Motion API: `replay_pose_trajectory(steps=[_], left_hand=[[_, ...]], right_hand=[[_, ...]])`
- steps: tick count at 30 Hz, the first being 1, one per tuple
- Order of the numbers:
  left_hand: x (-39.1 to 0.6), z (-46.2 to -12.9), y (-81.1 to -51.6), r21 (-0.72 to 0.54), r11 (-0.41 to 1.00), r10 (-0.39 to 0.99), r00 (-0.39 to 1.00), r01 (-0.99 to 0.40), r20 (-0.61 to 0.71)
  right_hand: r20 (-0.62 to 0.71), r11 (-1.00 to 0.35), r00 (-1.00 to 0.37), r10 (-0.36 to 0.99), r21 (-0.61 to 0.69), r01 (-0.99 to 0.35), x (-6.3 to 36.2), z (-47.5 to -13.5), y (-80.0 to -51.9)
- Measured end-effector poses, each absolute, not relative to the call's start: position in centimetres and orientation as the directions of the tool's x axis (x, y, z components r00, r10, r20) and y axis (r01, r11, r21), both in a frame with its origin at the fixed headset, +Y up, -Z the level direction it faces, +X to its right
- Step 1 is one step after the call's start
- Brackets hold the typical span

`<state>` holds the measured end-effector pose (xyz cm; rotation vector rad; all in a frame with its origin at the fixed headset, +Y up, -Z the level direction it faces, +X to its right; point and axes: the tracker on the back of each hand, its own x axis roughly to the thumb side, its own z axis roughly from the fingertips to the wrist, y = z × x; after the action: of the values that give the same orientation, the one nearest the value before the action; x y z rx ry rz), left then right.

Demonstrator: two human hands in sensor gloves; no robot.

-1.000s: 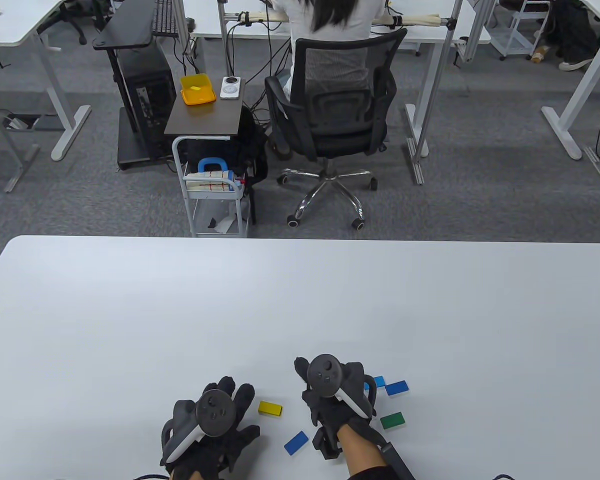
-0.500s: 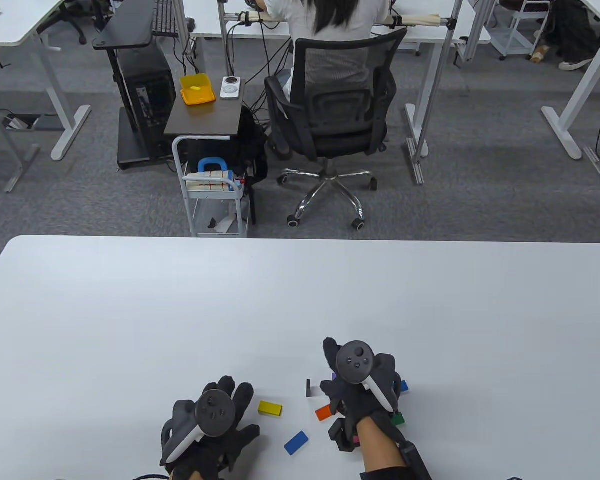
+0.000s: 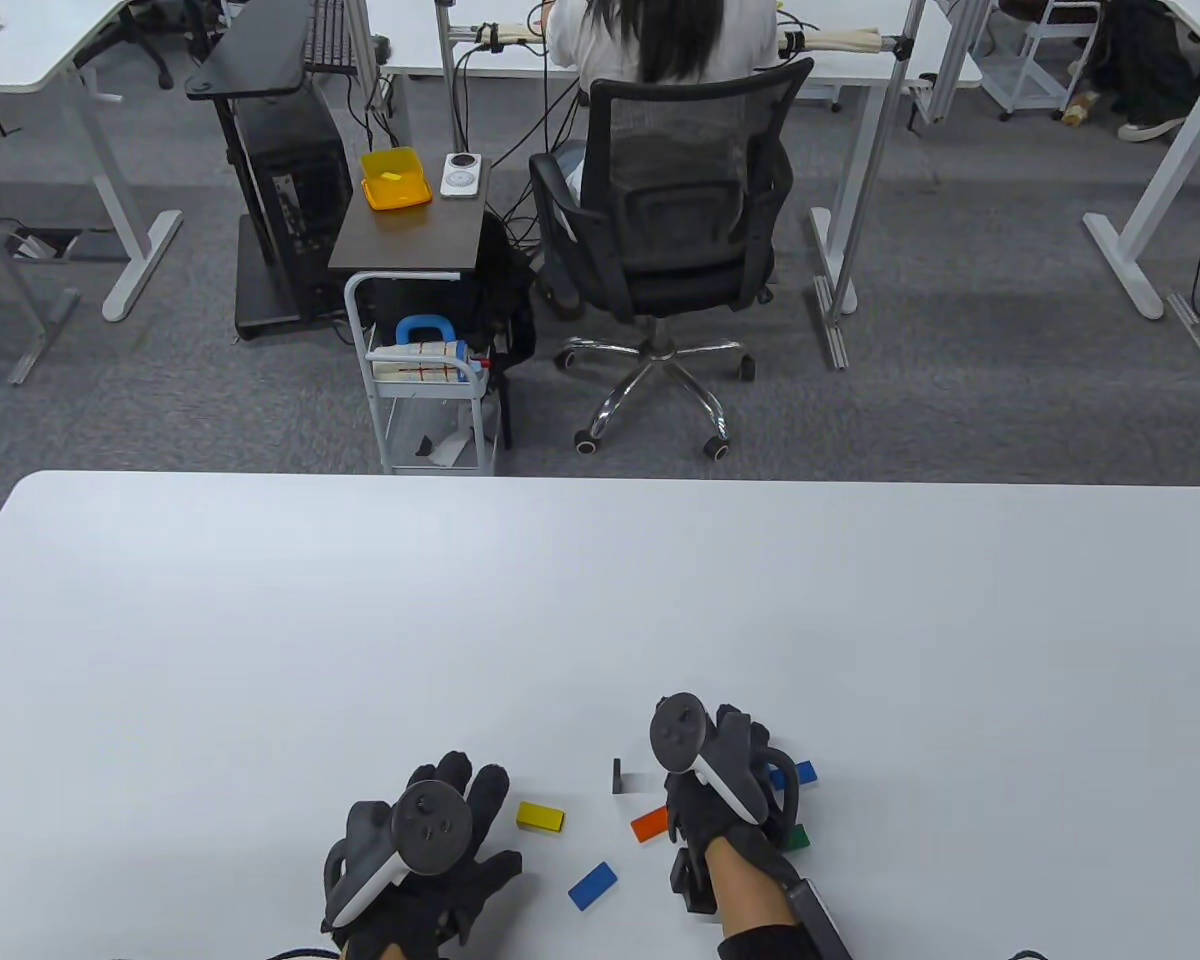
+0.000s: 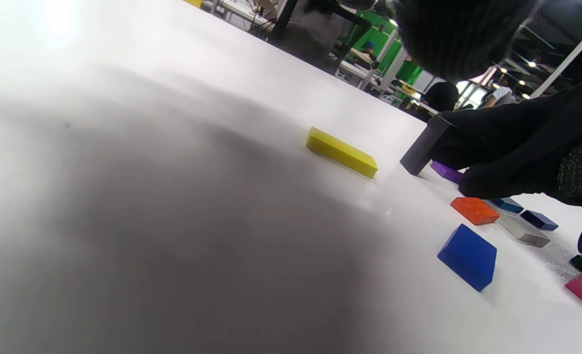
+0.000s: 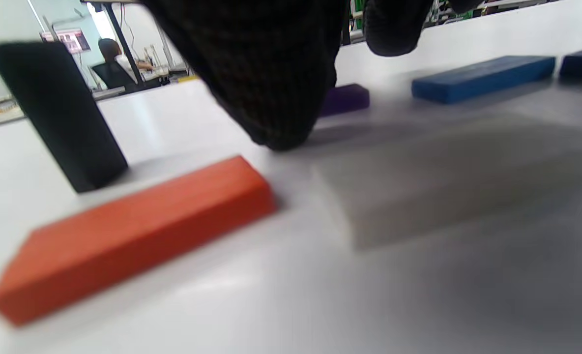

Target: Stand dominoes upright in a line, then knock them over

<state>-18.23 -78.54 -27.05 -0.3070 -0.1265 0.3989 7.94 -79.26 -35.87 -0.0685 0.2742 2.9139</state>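
One black domino [image 3: 618, 776] stands upright on the table [image 3: 600, 600]; the orange domino [image 3: 649, 824] and others lie flat. The right hand [image 3: 720, 790] hovers there, its fingers' state unclear; the left hand [image 3: 430, 850] rests flat, fingers spread.

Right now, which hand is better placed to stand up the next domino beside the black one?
The right hand. It sits among the flat dominoes beside the upright black domino, with the orange domino next to it. The left hand rests flat farther away.
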Motion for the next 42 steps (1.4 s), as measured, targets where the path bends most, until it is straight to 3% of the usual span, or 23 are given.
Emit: replay_pose_trajectory(steps=[18, 21, 25, 30, 42], left_hand=[[-18.1, -27.1, -78.6, -0.319, 0.88, 0.391, 0.918, -0.352, 0.064], [-18.1, -27.1, -78.6, -0.316, 0.88, 0.393, 0.917, -0.355, 0.065], [-18.1, -27.1, -78.6, -0.318, 0.879, 0.393, 0.917, -0.354, 0.063], [-18.2, -27.1, -78.6, -0.312, 0.879, 0.398, 0.915, -0.361, 0.063], [-18.1, -26.9, -78.1, -0.257, 0.894, 0.399, 0.912, -0.366, 0.091]], right_hand=[[-0.086, -0.968, -0.968, 0.234, 0.073, -0.24, 8.1, -35.6, -79.3], [-0.039, -0.961, -0.963, 0.268, 0.056, -0.27, 8.3, -35.2, -79.1], [0.013, -0.948, -0.95, 0.312, -0.067, -0.312, 8.5, -34.9, -78.0], [0.039, -0.907, -0.908, 0.417, -0.044, -0.418, 8.7, -34.8, -77.0], [0.125, -0.862, -0.864, 0.487, -0.092, -0.499, 8.5, -34.2, -75.5]])
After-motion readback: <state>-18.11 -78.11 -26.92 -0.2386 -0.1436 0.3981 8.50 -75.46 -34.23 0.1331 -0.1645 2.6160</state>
